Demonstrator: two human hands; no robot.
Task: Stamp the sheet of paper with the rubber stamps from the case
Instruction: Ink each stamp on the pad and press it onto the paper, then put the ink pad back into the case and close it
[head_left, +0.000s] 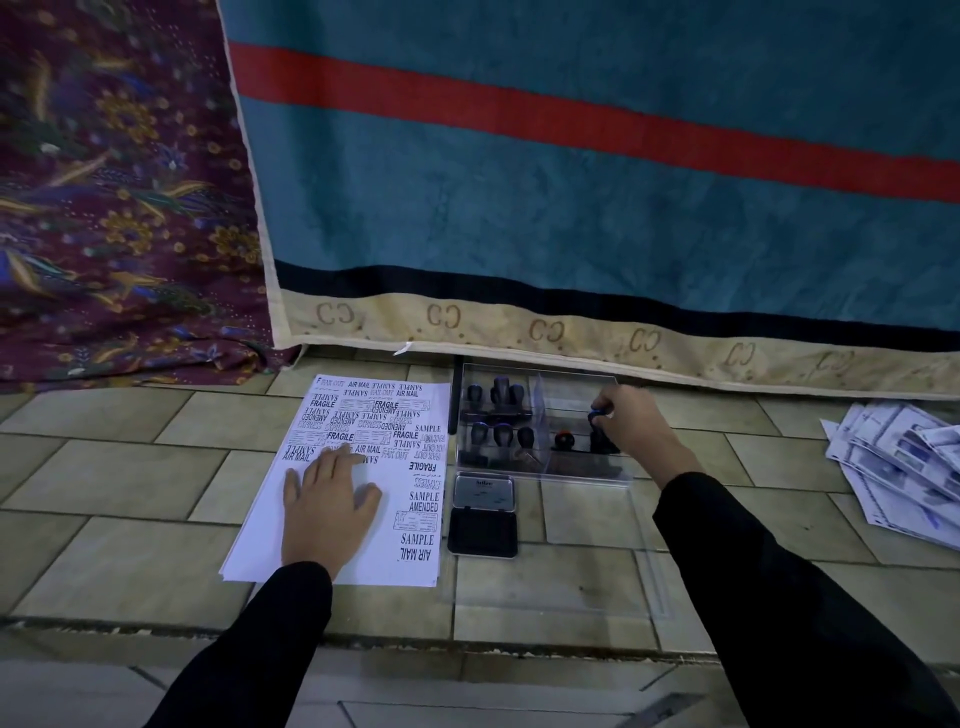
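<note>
Both hands are busy in the head view: the left hand (327, 499) lies spread flat on the paper (363, 467), pinning it to the tiled floor, while the right hand (631, 421) pinches the blue-topped knob of a stamp (600, 434) standing in the case (540, 421). The step looks like picking or returning a stamp. If picking, the next move calls for a straight lift clear of the rack, then a press on the open ink pad (483, 530) just beside the paper. The case is clear hard plastic; the stamps are dark with rounded handles; the paper is thin and already crowded with prints.
</note>
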